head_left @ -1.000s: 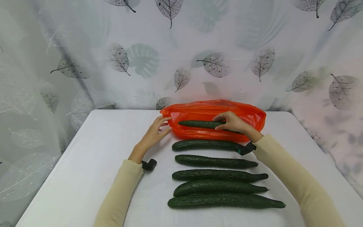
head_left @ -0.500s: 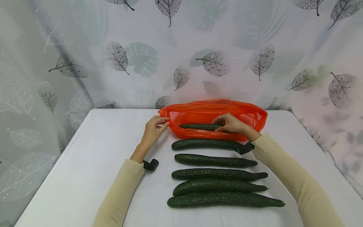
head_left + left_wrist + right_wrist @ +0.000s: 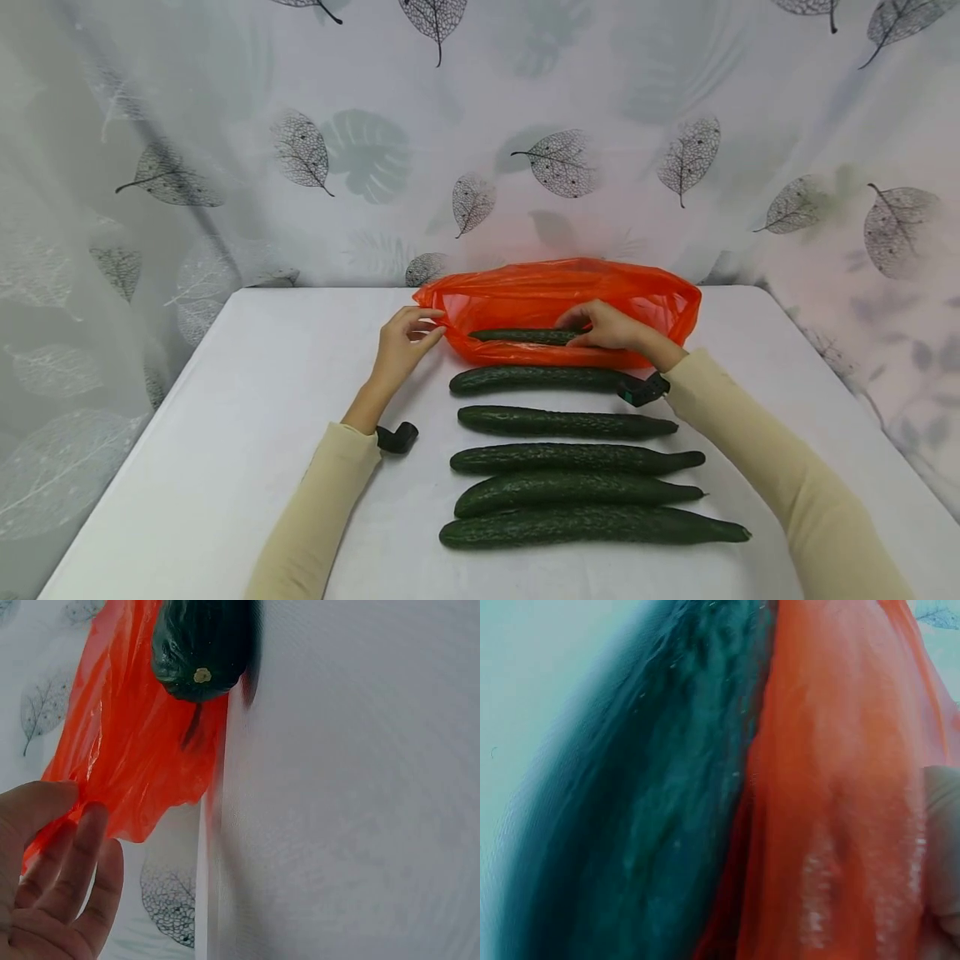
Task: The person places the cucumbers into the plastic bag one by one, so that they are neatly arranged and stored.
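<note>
An orange-red plastic bag (image 3: 555, 283) lies along the back of the white table, its mouth facing me. My left hand (image 3: 397, 346) pinches the bag's left edge between thumb and fingertips; in the left wrist view the thumb and fingers of that hand (image 3: 64, 862) meet at the crumpled film (image 3: 127, 750). Inside the mouth, my right hand (image 3: 609, 325) grips a dark green cucumber (image 3: 517, 336) near its right part, which is hidden by the hand and the bag's front rim. The right wrist view has the bag (image 3: 840, 750) between the hand (image 3: 943, 832) and a nearer cucumber (image 3: 637, 795).
Several more cucumbers lie crosswise in a column in front of the bag, from the nearest one (image 3: 592, 527) to the farthest (image 3: 543, 380). My right wrist camera (image 3: 643, 389) overlaps the farthest one's right end. A leaf-print curtain (image 3: 375, 158) hangs behind the white table (image 3: 247, 400).
The right hand has lowered the cucumber deeper into the bag, behind its front rim. My left hand has closed from loosely spread fingers onto the bag's left edge.
</note>
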Tool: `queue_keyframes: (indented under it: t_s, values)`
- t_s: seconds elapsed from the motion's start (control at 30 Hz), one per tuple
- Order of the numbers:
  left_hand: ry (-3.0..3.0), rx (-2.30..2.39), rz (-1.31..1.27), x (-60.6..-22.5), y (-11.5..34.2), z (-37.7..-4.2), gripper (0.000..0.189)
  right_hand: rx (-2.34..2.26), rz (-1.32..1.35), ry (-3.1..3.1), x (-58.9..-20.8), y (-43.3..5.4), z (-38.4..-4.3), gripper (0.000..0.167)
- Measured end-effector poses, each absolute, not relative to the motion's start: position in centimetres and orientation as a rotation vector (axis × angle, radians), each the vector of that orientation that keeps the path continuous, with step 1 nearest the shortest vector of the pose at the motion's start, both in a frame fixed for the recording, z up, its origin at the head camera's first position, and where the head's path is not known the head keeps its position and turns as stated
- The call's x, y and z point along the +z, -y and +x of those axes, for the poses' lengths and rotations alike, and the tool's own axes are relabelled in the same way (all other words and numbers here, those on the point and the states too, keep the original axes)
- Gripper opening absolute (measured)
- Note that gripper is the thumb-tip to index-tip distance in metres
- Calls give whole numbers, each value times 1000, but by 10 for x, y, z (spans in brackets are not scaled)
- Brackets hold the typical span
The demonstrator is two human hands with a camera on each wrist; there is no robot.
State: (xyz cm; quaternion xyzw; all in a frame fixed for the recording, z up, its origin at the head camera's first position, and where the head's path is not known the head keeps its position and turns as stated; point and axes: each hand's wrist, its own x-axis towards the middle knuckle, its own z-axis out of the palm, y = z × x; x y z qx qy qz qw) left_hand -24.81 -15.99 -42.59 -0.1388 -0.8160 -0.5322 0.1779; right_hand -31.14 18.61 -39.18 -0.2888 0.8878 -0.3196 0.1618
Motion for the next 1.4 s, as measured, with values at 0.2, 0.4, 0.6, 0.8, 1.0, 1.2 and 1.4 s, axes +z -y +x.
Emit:
queue_keyframes:
  t_s: [0.2,0.4,0.6,0.8,1.0,1.2,1.4]
  values:
    - [2283,-1528,-426,-425,162,-247,27,-936,-800,-2512,-387,-186,-310,30]
    - [2288,-1521,-423,-427,161,-247,28,-1011,-771,-2515,-386,-185,-305,26]
    - [2294,-1513,-446,-428,158,-247,26,-1042,-799,-2515,-383,-190,-303,25]
    - [2307,-1515,-434,-426,159,-247,26,-1076,-861,-2489,-378,-190,-300,24]
    - [2292,-1534,-441,-427,159,-247,28,-1127,-925,-2449,-371,-186,-291,22]
    - [2296,-1535,-440,-408,152,-232,27,-1199,-1087,-2350,-360,-180,-277,21]
    - [2310,-1504,-469,-393,148,-222,25,-1210,-1191,-2211,-353,-174,-264,19]
